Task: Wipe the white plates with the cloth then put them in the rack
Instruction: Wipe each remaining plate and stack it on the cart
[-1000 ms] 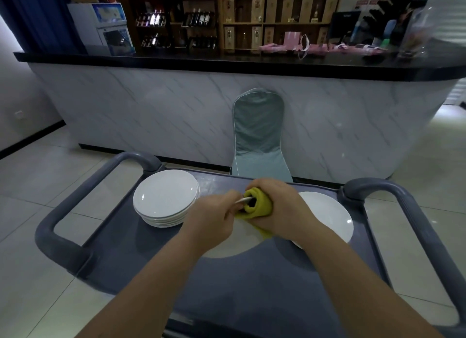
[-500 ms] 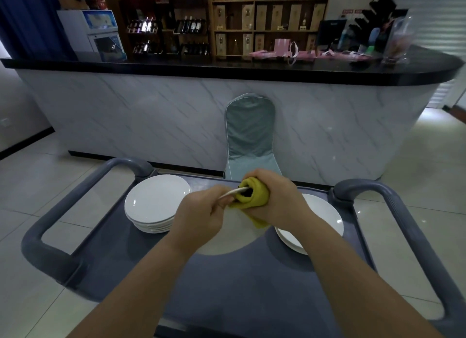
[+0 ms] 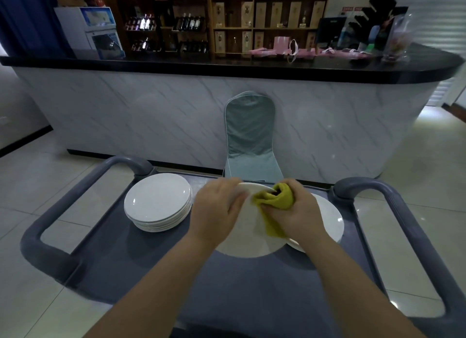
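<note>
The left grip [image 3: 216, 211] clamped the rim of a white plate [image 3: 248, 239] tilted over the grey cart [image 3: 227, 287]; the right grip [image 3: 300, 218] clutched the yellow cloth [image 3: 276, 199] against it, between a plate stack [image 3: 157, 201] and another plate [image 3: 329, 219].

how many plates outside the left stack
2: the held plate in the left hand, under the cloth; the right plate flat on the cart behind the right hand. More may hide beneath it.

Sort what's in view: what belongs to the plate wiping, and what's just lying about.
Job: held plate, cloth, left hand, right hand, plate stack, right plate, cart.
Lying about: chair, counter, pink bags, bottles.
</note>
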The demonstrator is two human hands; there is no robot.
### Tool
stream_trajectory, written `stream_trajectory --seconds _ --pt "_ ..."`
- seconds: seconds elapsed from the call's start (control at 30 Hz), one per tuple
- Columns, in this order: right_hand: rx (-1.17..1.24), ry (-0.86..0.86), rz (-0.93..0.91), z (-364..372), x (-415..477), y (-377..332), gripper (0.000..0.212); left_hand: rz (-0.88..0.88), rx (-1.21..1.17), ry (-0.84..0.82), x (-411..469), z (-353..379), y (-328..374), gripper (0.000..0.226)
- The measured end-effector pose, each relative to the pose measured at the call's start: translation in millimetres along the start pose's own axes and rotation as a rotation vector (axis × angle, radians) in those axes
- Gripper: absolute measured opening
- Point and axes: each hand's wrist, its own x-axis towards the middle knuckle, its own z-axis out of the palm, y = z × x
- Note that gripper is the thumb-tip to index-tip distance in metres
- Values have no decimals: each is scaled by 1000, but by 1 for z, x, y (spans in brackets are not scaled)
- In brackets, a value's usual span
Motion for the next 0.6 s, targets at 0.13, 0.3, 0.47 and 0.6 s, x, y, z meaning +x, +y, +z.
stream_trajectory --seconds 0.13,0.3,0.47,0.6 --pt "-214 15 -207 -6 12 -27 32 25 6 -2 31 -11 20 36" --pt "-13 0 -77 -20 16 -37 38 -158 -85 147 37 -19 10 18" --pt "378 42 257 -14 1 -6 41 -870 -540 358 8 -4 -4 23" --pt "150 68 174 -5 -4 4 34 -333 -185 38 1 2 -2 15"
